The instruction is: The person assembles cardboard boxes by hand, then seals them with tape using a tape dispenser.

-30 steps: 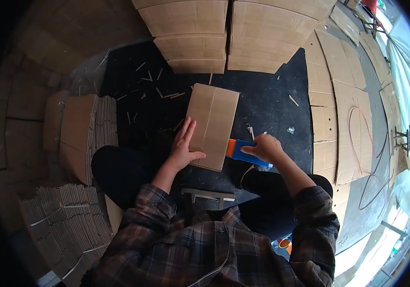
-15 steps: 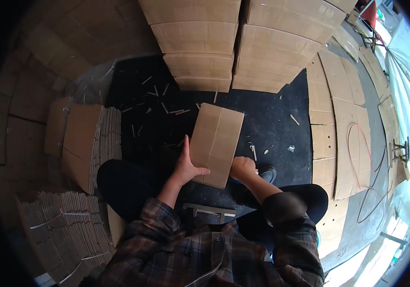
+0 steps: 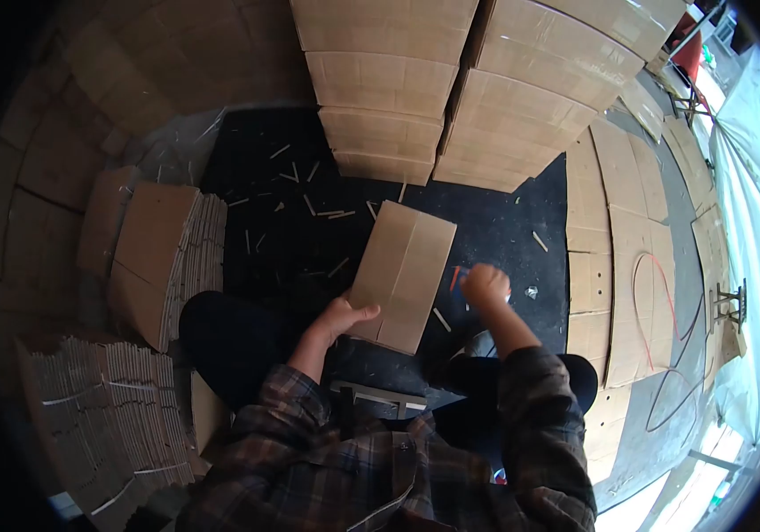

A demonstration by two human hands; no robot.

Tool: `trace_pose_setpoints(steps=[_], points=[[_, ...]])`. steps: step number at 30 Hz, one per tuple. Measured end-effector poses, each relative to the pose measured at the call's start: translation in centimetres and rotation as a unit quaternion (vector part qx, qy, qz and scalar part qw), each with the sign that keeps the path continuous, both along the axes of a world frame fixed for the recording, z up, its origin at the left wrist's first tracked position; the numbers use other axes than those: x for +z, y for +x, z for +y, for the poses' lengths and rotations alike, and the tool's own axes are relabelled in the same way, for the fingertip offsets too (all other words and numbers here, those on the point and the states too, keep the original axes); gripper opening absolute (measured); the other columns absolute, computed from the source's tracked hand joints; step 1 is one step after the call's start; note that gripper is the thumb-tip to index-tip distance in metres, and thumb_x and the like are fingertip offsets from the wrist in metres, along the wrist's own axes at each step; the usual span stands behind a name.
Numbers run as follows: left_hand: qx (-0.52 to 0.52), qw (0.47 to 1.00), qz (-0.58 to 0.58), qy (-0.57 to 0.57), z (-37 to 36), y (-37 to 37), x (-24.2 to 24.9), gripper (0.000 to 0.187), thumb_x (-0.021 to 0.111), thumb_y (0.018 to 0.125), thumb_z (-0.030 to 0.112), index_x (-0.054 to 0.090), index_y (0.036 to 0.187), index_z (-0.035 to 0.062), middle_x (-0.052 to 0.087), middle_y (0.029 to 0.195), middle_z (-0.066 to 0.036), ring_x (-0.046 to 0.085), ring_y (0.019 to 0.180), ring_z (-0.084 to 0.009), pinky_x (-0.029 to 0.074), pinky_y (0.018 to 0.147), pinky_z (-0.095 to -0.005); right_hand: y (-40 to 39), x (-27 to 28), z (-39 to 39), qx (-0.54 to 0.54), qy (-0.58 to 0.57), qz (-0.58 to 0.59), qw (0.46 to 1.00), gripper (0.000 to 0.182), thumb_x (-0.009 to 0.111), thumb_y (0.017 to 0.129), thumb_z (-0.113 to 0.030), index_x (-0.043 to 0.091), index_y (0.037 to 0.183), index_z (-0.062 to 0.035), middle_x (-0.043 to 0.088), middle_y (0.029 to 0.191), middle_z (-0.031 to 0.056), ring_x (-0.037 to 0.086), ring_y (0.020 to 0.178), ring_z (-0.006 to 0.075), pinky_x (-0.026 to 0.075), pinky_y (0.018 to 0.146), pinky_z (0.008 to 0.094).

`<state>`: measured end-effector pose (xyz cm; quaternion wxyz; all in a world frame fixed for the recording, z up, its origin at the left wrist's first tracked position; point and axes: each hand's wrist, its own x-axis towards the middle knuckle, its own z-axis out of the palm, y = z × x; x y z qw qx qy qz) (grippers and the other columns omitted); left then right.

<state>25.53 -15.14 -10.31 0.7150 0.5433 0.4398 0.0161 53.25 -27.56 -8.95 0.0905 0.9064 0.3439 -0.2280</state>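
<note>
A closed cardboard box (image 3: 404, 277) stands tilted a little in front of me, a seam running along its top. My left hand (image 3: 343, 319) grips its lower left side, with the thumb on the top face. Right of the box, my right hand (image 3: 486, 285) is closed around a tape dispenser (image 3: 458, 277), of which only red and blue parts show; the rest is hidden by the fingers.
Tall stacks of cardboard boxes (image 3: 389, 84) rise ahead. Bundled flat cardboard (image 3: 105, 417) stands at left. Scraps lie on the black mat (image 3: 260, 208). Cardboard sheets (image 3: 633, 293) and a red cord (image 3: 635, 282) lie at right. A low stool (image 3: 378, 397) is near my legs.
My right hand has moved up and away from the box's lower right edge, bringing the red part into view. My left hand's fingers have drawn in around the box's side.
</note>
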Motion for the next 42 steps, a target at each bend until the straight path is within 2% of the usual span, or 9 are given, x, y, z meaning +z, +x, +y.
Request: trace_pose_setpoints(steps=[8, 10, 16, 21, 23, 25, 29, 39, 42], points=[[-0.129, 0.971, 0.19, -0.07, 0.9, 0.7, 2.2, 0.081, 0.074, 0.075, 0.054, 0.051, 0.133, 0.0023, 0.067, 0.111, -0.014, 0.063, 0.104, -0.0251, 0.048, 0.089, -0.0375, -3.5, 0.6, -1.5, 0.167, -0.021, -0.046, 0.985, 0.018, 0.057, 0.085, -0.018, 0.074, 0.079, -0.0156, 0.073, 0.087, 0.0049, 0.071, 0.082, 0.0206, 0.054, 0.06, 0.0325], [0.018, 0.996, -0.045, 0.073, -0.8, 0.1, -0.7, 0.083, 0.073, 0.075, 0.056, 0.05, 0.134, 0.0017, 0.064, 0.117, -0.015, 0.06, 0.109, -0.0254, 0.049, 0.088, -0.0382, -6.1, -0.3, -2.1, 0.172, 0.002, 0.02, 0.985, 0.017, 0.058, 0.084, -0.018, 0.074, 0.082, -0.0144, 0.073, 0.09, 0.0067, 0.071, 0.084, 0.0228, 0.055, 0.062, 0.0359], [-0.115, 0.962, 0.223, -0.104, 1.5, 0.7, 3.8, 0.077, 0.069, 0.081, 0.053, 0.047, 0.137, 0.0038, 0.059, 0.128, -0.015, 0.054, 0.118, -0.0252, 0.041, 0.099, -0.0362, -9.3, -3.9, -2.1, 0.133, 0.015, 0.125, 0.983, 0.021, 0.054, 0.086, -0.016, 0.074, 0.086, -0.0095, 0.072, 0.091, 0.0119, 0.071, 0.086, 0.0272, 0.055, 0.07, 0.0382], [-0.194, 0.965, 0.177, -0.02, 1.4, 0.5, 4.1, 0.086, 0.053, 0.087, 0.064, 0.03, 0.148, 0.0072, 0.041, 0.146, -0.019, 0.035, 0.137, -0.0273, 0.031, 0.11, -0.036, -6.5, -4.7, -1.3, 0.03, 0.035, 0.067, 0.997, 0.031, 0.055, 0.09, -0.031, 0.073, 0.084, -0.0064, 0.072, 0.089, 0.0137, 0.071, 0.085, 0.0306, 0.055, 0.073, 0.0393], [-0.193, 0.975, 0.085, 0.073, 1.9, 1.0, 3.5, 0.088, 0.048, 0.089, 0.066, 0.024, 0.15, 0.0075, 0.034, 0.15, -0.019, 0.029, 0.141, -0.0275, 0.027, 0.113, -0.0374, -4.1, -3.2, -0.4, 0.023, 0.034, 0.036, 0.999, 0.04, 0.055, 0.09, -0.033, 0.06, 0.112, -0.0003, 0.071, 0.086, 0.0156, 0.071, 0.082, 0.0306, 0.055, 0.072, 0.039], [0.042, 0.996, 0.02, 0.072, 3.2, 3.1, 3.7, 0.08, 0.043, 0.095, 0.059, 0.02, 0.151, 0.0077, 0.04, 0.146, -0.015, 0.04, 0.133, -0.0241, 0.032, 0.108, -0.0359, -2.0, -2.9, 0.4, 0.07, 0.048, 0.016, 0.996, 0.064, 0.052, 0.091, -0.026, 0.028, 0.143, 0.0036, 0.071, 0.085, 0.0151, 0.071, 0.079, 0.0293, 0.054, 0.067, 0.0384], [-0.02, 0.988, -0.153, 0.032, 6.5, 8.3, 0.8, 0.075, 0.041, 0.098, 0.055, 0.023, 0.151, 0.0062, 0.039, 0.148, -0.012, 0.035, 0.136, -0.0218, 0.028, 0.111, -0.0334, -2.0, -3.1, 2.9, 0.133, 0.061, -0.022, 0.989, 0.066, 0.047, 0.092, -0.015, 0.017, 0.147, 0.0063, 0.071, 0.081, 0.0128, 0.07, 0.068, 0.0259, 0.054, 0.059, 0.0372], [-0.046, 0.995, 0.009, -0.086, 7.0, 5.6, -0.5, 0.081, 0.042, 0.093, 0.064, 0.03, 0.148, 0.0055, 0.04, 0.147, -0.011, 0.035, 0.136, -0.0226, 0.026, 0.112, -0.037, 2.1, -4.5, 3.3, 0.17, -0.039, -0.011, 0.985, 0.052, 0.047, 0.093, -0.02, 0.038, 0.144, -0.0105, 0.072, 0.091, 0.0125, 0.071, 0.082, 0.0295, 0.055, 0.068, 0.04], [0.285, 0.955, 0.06, 0.054, 3.7, 1.2, -3.8, 0.082, 0.043, 0.092, 0.064, 0.026, 0.149, 0.0071, 0.032, 0.152, -0.012, 0.03, 0.139, -0.0244, 0.027, 0.112, -0.039, 6.3, -1.9, 4.7, 0.173, 0.011, -0.063, 0.983, 0.06, 0.049, 0.093, -0.02, 0.029, 0.149, -0.0235, 0.07, 0.083, 0.0116, 0.07, 0.075, 0.0273, 0.054, 0.064, 0.0405]])
